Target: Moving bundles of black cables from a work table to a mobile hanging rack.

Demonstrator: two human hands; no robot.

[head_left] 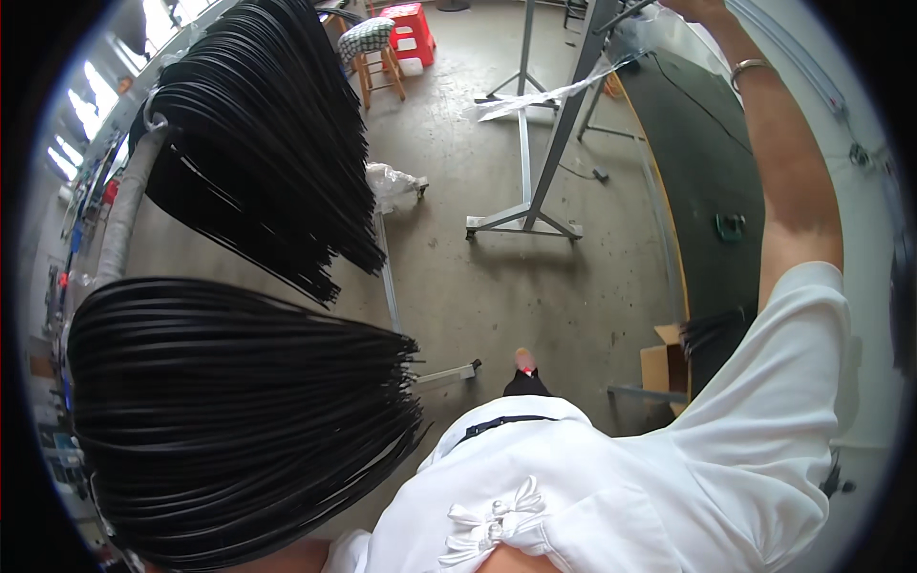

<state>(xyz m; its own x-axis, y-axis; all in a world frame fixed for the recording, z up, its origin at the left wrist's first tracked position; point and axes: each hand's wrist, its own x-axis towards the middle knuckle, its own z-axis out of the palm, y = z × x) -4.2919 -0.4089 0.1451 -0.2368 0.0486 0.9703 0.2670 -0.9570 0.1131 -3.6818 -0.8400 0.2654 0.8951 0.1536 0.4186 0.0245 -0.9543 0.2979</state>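
Note:
My right arm reaches up and away at the right, a bracelet on its wrist. My right hand is cut off by the top edge, beside the end of a grey metal rack and a strip of clear plastic film; its grip is hidden. Of my left arm, only a little skin shows at the lower edge, below a thick bundle of black strips. The left hand itself is out of sight. A second bundle of black strips hangs farther off, along a wrapped pole.
A dark green-topped table runs along the right, with an open cardboard box at its near end. Wheeled rack feet stand on the grey floor. A wooden stool and a red plastic stool are at the back.

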